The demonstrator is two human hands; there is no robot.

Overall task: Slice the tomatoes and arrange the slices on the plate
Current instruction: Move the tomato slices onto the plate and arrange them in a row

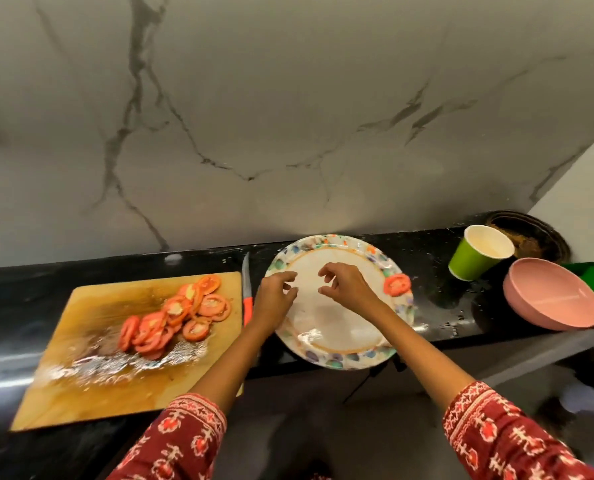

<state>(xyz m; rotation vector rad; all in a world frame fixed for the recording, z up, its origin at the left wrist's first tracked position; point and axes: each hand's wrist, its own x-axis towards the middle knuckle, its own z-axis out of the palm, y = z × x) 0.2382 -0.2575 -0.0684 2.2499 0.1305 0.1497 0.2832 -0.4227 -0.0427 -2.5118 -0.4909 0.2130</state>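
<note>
A white plate with a coloured flowery rim sits on the black counter, its near edge overhanging the counter's front. One tomato slice lies on the plate's right rim. Both my hands hover over the plate's middle, empty, with fingers loosely curled: my left hand at the plate's left edge, my right hand just right of it. Several tomato slices lie heaped on the wet wooden cutting board to the left. A knife with a red handle lies between board and plate.
A green paper cup stands at the right, a pink bowl beside it on something green, a dark round dish behind. A marble wall rises behind the counter. The counter around the plate is wet.
</note>
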